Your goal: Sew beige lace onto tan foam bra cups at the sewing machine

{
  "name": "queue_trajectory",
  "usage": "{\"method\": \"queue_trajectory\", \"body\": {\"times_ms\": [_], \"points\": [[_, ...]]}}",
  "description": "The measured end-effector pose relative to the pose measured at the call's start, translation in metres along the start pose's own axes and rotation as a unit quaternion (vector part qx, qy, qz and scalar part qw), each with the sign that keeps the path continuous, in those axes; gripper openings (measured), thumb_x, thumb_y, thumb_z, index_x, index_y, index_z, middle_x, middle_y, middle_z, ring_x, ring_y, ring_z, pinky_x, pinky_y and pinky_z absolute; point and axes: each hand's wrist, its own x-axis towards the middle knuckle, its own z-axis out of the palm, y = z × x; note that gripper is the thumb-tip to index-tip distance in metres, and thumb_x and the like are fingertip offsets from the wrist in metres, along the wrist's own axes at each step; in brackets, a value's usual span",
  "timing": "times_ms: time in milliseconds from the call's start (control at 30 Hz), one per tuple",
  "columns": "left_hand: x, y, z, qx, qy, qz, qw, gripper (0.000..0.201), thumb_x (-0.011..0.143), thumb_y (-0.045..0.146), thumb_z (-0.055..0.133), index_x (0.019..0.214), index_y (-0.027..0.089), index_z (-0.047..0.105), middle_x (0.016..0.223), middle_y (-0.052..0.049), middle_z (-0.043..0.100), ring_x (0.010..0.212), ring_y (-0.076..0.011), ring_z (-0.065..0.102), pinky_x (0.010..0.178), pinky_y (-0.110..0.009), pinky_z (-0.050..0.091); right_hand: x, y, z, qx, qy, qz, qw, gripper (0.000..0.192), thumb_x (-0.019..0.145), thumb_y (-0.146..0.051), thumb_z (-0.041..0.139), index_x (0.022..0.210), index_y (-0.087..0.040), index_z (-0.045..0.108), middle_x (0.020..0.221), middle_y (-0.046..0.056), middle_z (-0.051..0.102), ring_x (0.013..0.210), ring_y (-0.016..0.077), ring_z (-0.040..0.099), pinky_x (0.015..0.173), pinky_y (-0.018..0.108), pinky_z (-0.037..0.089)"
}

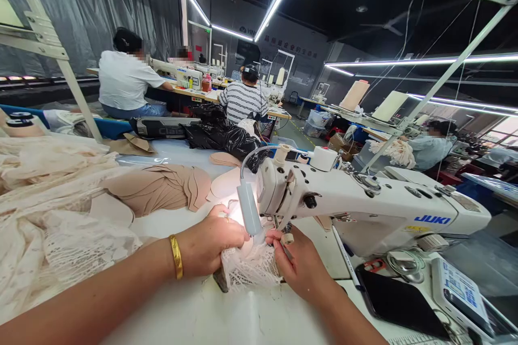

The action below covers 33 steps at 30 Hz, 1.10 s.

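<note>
A piece of cream lace fabric lies bunched on the white table under the head of the white sewing machine, just below the centre of the view; both hands grip it. The left hand, at about nine o'clock from the lace, has its fingers curled down over the lace's left edge, closed on it, the thumb pointing toward the needle area; a gold bangle sits on that wrist. The right hand, at about three o'clock from the lace, pinches the lace's right edge between thumb and bent fingers, closed tight, right beside the presser foot; the needle itself is too small to make out. A grey gooseneck lamp hangs at twelve o'clock over the lace, lighting the spot between the hands.

At ten o'clock from the lace a fanned stack of tan cup-shaped pieces lies on the table; farther out at nine o'clock a large heap of cream lace covers the table's left side. At four o'clock a dark phone lies flat, near a small control panel. At twelve o'clock, well apart, black plastic bags are piled; beyond them a person in a striped shirt and a person in a white shirt sit at other machines; at two o'clock another person sits among cream thread cones.
</note>
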Motion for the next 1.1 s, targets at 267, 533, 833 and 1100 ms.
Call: {"method": "queue_trajectory", "body": {"times_ms": [267,533,833,1100], "points": [[-0.005,0.024,-0.006,0.086,-0.017,-0.122,0.989,0.021,0.084,0.03,0.065,0.103,0.022,0.068,0.099,-0.011,0.066,0.093,-0.0336,0.06,0.088,-0.051,0.039,0.0,-0.013,0.003,-0.037,-0.071,-0.113,0.99,0.033,0.103,-0.037,0.064,0.13,-0.024,0.052,0.119,0.009,0.072,0.102,0.0267,0.066,0.085,0.04,0.053],[-0.011,0.038,-0.004,0.055,-0.039,-0.148,0.987,0.027,0.079,0.032,0.073,0.103,0.023,0.064,0.1,-0.009,0.059,0.088,-0.0317,0.055,0.082,-0.047,0.041,-0.003,0.005,0.014,-0.181,-0.075,-0.051,0.979,0.02,0.101,-0.011,0.046,0.09,-0.023,0.057,0.082,0.004,0.064,0.076,0.023,0.056,0.069,0.034,0.045],[0.001,0.027,-0.005,-0.026,-0.034,-0.079,0.996,0.036,0.105,0.029,0.04,0.08,0.02,0.064,0.103,-0.006,0.068,0.096,-0.0278,0.061,0.088,-0.044,0.036,-0.001,-0.011,0.009,-0.086,-0.159,-0.021,0.983,0.05,0.097,-0.021,0.067,0.142,-0.023,0.046,0.125,0.011,0.071,0.101,0.028,0.066,0.09,0.043,0.055],[-0.019,0.017,-0.007,-0.052,-0.05,-0.049,0.996,0.04,0.076,0.03,0.083,0.112,0.032,0.067,0.127,-0.004,0.065,0.105,-0.0308,0.061,0.089,-0.041,0.033,0.003,0.002,-0.023,-0.075,-0.18,0.034,0.98,0.022,0.094,-0.004,0.06,0.093,-0.023,0.072,0.098,0.006,0.068,0.098,0.0249,0.061,0.083,0.035,0.054]]}}
